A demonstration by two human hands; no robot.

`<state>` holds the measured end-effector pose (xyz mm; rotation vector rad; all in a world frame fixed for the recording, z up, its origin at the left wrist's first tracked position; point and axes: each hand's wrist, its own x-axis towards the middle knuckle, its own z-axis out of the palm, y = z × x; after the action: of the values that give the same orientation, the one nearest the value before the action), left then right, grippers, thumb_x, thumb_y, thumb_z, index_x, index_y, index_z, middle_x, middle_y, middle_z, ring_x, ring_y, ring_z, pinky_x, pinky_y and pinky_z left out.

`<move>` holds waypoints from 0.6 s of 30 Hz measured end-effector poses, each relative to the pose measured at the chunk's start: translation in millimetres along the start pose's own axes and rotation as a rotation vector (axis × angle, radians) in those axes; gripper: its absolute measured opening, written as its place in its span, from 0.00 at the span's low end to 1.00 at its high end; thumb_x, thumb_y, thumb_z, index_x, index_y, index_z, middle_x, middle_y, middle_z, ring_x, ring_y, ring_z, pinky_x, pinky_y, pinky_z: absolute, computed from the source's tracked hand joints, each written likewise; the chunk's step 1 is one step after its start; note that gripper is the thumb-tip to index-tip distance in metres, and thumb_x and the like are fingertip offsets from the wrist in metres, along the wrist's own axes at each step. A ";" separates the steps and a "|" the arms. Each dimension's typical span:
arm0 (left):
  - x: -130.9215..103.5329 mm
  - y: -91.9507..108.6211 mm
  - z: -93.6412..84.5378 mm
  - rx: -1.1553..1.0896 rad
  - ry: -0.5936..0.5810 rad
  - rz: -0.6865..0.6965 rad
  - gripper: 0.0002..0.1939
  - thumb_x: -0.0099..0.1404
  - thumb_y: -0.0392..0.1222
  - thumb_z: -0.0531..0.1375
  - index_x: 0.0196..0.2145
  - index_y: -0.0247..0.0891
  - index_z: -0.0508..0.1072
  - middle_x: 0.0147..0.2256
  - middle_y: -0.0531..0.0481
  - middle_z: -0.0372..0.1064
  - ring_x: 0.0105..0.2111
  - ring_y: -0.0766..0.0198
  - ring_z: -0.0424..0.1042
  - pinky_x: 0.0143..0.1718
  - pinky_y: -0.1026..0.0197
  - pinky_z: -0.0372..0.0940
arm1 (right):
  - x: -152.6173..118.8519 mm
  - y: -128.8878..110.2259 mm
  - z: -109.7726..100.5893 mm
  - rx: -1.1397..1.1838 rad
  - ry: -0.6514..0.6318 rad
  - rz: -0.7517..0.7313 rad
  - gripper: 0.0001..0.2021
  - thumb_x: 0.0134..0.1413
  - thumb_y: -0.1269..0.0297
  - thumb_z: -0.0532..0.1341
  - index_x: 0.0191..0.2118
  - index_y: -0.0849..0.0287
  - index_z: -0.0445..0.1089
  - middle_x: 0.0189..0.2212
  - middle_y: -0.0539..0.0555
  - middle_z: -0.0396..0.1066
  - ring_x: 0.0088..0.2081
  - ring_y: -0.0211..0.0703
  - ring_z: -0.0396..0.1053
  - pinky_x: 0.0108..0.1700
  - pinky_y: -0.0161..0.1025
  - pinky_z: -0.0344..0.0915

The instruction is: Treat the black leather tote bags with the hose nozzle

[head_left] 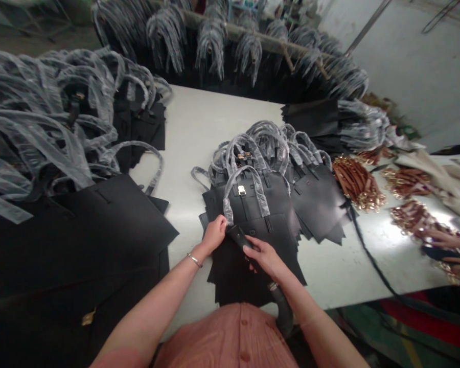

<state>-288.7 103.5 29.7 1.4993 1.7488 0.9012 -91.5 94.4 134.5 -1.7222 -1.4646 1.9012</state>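
My right hand (266, 258) is wrapped round a black tube-shaped hand tool (237, 236), whose kind I cannot make out. A thick dark hose (284, 309) trails from its rear toward my body. The tool's front end sits over the top black bag panel (281, 232), close to the left foot of a plastic-wrapped handle (259, 194). My left hand (215, 232) is closed in a pinch at that same foot, beside the tool's tip. Beyond lie more stacked panels with wrapped handles and a gold buckle (241, 190).
A large pile of black bag panels (126, 225) fills the left of the white table (191, 122). Brown straps with gold clasps (354, 181) lie to the right, near a black cable (371, 258). A co-worker's hands (458, 250) are at far right. Wrapped handles hang on a rack (233, 30) behind.
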 end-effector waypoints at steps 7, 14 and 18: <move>3.1 -1.8 5.0 -0.196 -0.008 -0.118 0.07 0.63 0.39 0.51 0.30 0.38 0.66 0.26 0.54 0.64 0.28 0.65 0.64 0.32 0.64 0.59 | -5.9 -0.7 -7.8 0.053 -0.027 0.005 0.30 0.51 0.56 0.63 0.60 0.58 0.61 0.25 0.48 0.69 0.18 0.35 0.65 0.18 0.33 0.63; -2.4 -4.6 -8.1 -0.414 -0.063 -0.211 0.06 0.60 0.42 0.55 0.31 0.36 0.67 0.26 0.53 0.67 0.28 0.66 0.67 0.32 0.64 0.62 | -6.6 -12.2 -12.0 0.043 0.096 -0.022 0.32 0.53 0.54 0.61 0.63 0.54 0.57 0.31 0.49 0.71 0.21 0.36 0.67 0.21 0.33 0.64; -36.6 -11.5 -23.7 -0.642 -0.045 -0.375 0.16 0.52 0.39 0.62 0.39 0.35 0.67 0.28 0.51 0.71 0.27 0.66 0.70 0.31 0.63 0.64 | -18.4 -13.4 -16.1 0.009 -0.010 0.001 0.31 0.52 0.54 0.62 0.61 0.57 0.61 0.27 0.48 0.69 0.20 0.36 0.66 0.20 0.33 0.63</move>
<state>-309.9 64.0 34.6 0.7433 1.4404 1.0777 -78.4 96.7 159.0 -1.7121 -1.4564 1.9166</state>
